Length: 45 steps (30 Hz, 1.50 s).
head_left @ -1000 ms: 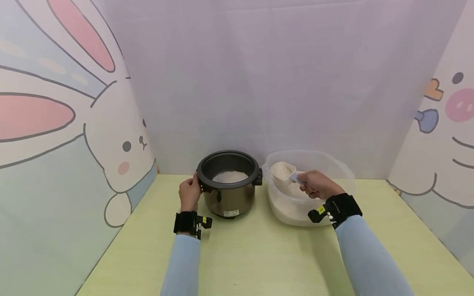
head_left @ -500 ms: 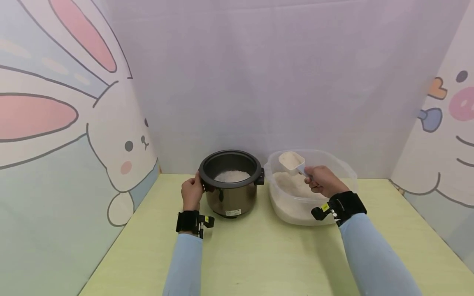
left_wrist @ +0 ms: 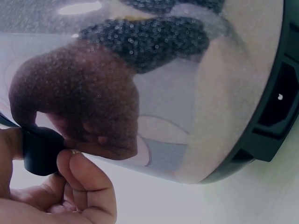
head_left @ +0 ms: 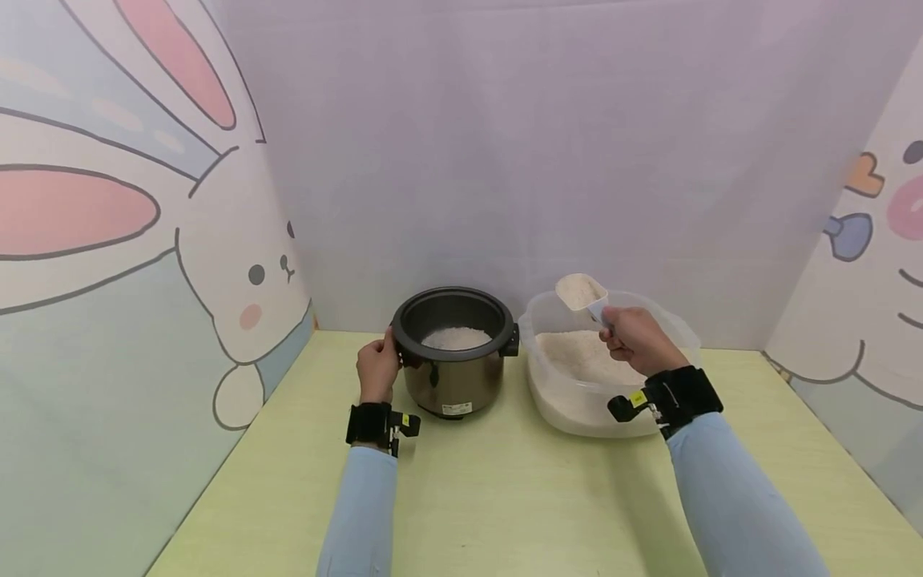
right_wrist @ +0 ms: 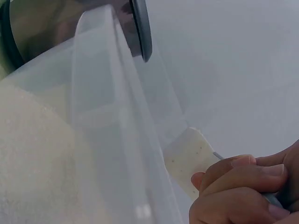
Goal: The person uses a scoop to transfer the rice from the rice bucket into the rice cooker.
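Observation:
A brown rice cooker (head_left: 456, 385) with a dark inner pot stands on the table, white rice (head_left: 457, 339) at its bottom. My left hand (head_left: 376, 370) grips the cooker's black side handle (left_wrist: 43, 151), thumb and fingers around it. My right hand (head_left: 642, 340) holds a measuring scoop (head_left: 581, 293) by its pale blue handle. The scoop is heaped with rice and hangs above the back rim of a clear plastic tub (head_left: 577, 429). More rice (head_left: 584, 357) fills the tub's lower part. In the right wrist view the fingers curl around the scoop's handle.
The pale yellow-green table (head_left: 505, 505) spreads in front of the cooker and tub. A plain light curtain (head_left: 519, 160) rises right behind both. Cartoon-printed panels (head_left: 245, 336) flank the left and right sides. The tub sits just right of the cooker.
My right hand has lifted the filled scoop up out of the tub's rice to above its rim. My left hand keeps its grip on the cooker handle.

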### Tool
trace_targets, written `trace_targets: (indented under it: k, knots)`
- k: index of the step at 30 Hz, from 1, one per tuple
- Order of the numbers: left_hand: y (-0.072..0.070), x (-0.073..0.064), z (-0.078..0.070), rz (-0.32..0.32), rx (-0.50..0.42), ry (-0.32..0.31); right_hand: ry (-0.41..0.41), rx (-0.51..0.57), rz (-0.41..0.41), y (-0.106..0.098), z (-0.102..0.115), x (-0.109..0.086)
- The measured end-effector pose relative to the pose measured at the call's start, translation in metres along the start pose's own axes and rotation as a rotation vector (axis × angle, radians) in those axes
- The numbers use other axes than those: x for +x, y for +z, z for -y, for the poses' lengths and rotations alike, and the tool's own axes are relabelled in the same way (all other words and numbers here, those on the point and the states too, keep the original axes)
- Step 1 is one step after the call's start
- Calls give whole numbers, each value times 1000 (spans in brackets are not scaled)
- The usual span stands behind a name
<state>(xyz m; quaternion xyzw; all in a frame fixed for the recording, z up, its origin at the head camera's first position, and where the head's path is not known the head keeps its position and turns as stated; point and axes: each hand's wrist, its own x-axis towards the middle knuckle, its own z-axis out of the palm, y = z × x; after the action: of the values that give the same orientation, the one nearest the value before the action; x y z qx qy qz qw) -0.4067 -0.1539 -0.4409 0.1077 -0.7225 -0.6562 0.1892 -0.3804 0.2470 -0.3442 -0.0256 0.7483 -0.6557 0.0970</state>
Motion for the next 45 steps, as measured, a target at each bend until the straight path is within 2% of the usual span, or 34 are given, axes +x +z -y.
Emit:
trace_targets:
  k: [5, 12, 19, 26, 32, 35, 39, 45]
  knots:
    - [0, 0, 0, 2, 8, 18, -44, -51, 2, 15, 16, -4]
    - [-1, 0, 1, -4, 6, 4, -63, -96, 25, 44, 41, -6]
    - [-1, -2, 1, 9, -1, 11, -71, -172, -19, 74, 57, 1]
    - [-2, -3, -1, 10, 6, 14, -154, -253, -52, 93, 62, 6]
    - [-2, -2, -1, 0, 9, 11, -255, -428, -115, 104, 65, 10]
    - [-3, -1, -1, 4, 9, 7, -271, -502, -137, 108, 66, 10]
    - [-3, -1, 0, 14, 5, 0, -277, -550, -150, 111, 65, 12]
    - [-2, -1, 0, 8, -2, 0, -330, -664, -200, 115, 61, 17]
